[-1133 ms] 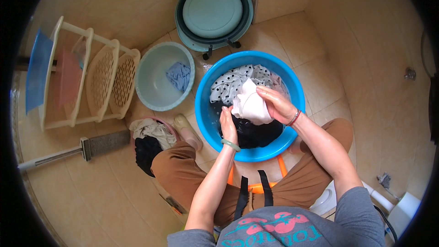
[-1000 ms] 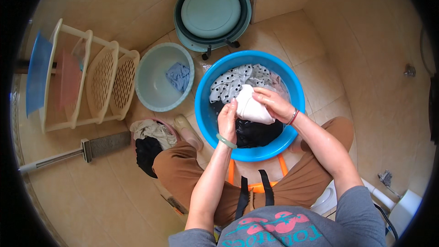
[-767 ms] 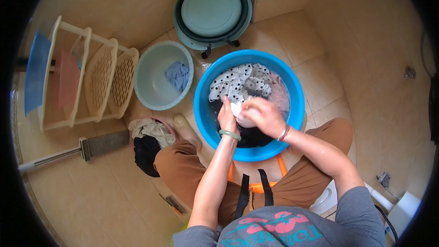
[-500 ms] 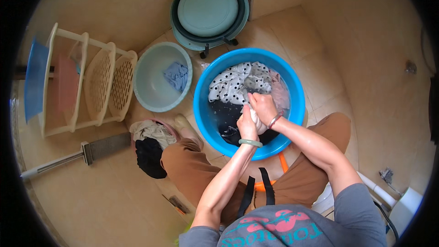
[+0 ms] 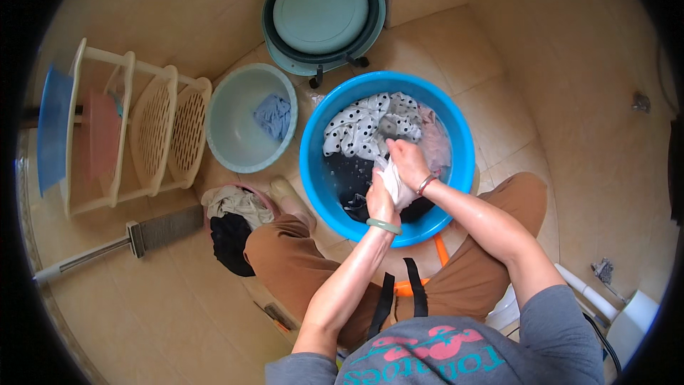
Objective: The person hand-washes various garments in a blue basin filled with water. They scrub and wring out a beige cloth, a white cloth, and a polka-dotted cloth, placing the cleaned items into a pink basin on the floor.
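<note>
While near dotted fabric (image 5: 363,125), black laundry (image 5: 348,180); left fingers (image 5: 377,181), right fingers (image 5: 400,152) around white cloth (image 5: 394,185)

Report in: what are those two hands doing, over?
Left hand and right hand both gripping white cloth. Cloth bunched, held over blue tub. Polka-dot fabric and dark fabric also in tub; nothing seen blocking hands.

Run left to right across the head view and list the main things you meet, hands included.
Blue plastic piece, cream rack, pale green basin, left hand, white cloth, right hand, pink cloth, metal wall fitting.
</note>
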The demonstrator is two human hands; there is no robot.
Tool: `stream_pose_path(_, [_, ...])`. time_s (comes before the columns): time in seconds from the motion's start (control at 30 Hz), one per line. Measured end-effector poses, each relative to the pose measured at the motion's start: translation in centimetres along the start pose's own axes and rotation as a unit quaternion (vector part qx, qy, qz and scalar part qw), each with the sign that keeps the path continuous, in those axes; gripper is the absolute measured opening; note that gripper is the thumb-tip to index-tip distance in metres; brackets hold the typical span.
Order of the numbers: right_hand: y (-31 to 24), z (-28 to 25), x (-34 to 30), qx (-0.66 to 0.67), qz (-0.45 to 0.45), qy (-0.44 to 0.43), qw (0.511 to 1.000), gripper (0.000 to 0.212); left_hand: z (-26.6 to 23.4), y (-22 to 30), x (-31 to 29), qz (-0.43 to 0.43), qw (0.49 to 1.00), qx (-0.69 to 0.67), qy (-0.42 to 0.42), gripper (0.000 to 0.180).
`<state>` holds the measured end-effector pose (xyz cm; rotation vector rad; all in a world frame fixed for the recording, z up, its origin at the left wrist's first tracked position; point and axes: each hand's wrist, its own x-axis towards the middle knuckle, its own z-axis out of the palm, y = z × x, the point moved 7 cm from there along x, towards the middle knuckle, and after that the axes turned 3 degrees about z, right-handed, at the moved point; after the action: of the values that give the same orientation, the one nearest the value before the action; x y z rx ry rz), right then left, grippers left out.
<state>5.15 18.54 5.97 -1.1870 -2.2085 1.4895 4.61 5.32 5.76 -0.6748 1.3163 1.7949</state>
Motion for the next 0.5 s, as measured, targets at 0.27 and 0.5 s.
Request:
stream_pose_path(0.27, [-1.2,-2.8,-1.4,0.376,0.233,-0.121,0.889,0.029,-5.3,4.8,4.0,0.141,0.989,-0.051,-0.005,0.028])
stream_pose_path(0.5, [-3.4,-1.9,-4.7,0.496,0.205,-0.166,0.827,0.035,-5.7,-0.7,2.6,-0.201,0.977,-0.027,0.067,0.072])
